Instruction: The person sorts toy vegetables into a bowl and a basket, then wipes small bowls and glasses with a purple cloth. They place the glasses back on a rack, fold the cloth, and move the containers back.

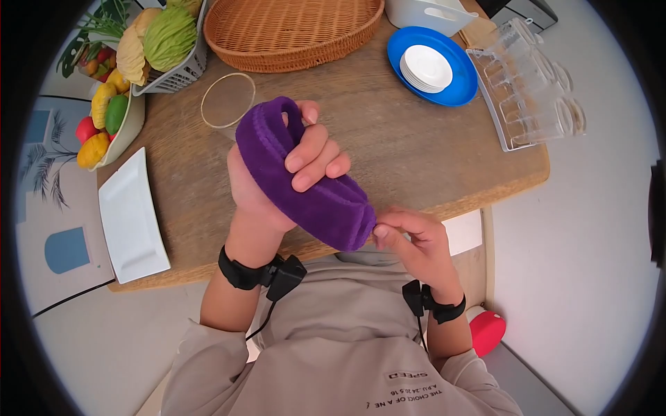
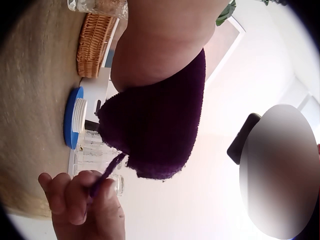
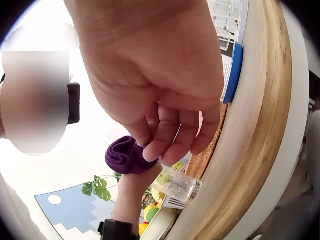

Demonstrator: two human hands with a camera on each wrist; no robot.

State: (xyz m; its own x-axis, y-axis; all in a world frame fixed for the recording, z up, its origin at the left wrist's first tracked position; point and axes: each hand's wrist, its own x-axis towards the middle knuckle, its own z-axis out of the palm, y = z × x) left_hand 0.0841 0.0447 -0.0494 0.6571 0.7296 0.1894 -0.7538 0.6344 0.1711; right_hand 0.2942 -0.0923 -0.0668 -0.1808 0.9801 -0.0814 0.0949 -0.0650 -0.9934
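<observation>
Right now my left hand (image 1: pixel 277 173) is wrapped around a folded purple cloth (image 1: pixel 305 187), fingers curled over its top and thumb hidden behind, holding it up above the near part of the wooden table (image 1: pixel 388 139), close to my chest. My right hand (image 1: pixel 416 243) pinches the cloth's lower end between thumb and fingertips; from the left wrist view it looks like a thin strand or corner (image 2: pixel 107 172) drawn out from the bundle, though I cannot tell which.

To do this well, I judge the left grip should stay firm so the fold does not slump open, while the right pinch pulls gently along the cloth's length, not sideways. The material looks soft and plush, so it will likely give and stretch before it slides.

For room, the table edge (image 1: pixel 479 197) runs just beneath my right hand, so I have open space toward my body. Farther out stand a glass (image 1: pixel 227 102) just beyond the cloth, a wicker basket (image 1: pixel 291 35), a blue plate (image 1: pixel 458 87) with white saucers (image 1: pixel 427 68), and a clear rack of glasses (image 1: pixel 534 90) to the right. A white rectangular plate (image 1: pixel 132 218) lies to the left near a fruit bowl (image 1: pixel 128 128). Keeping the cloth lifted keeps it away from the glass.
</observation>
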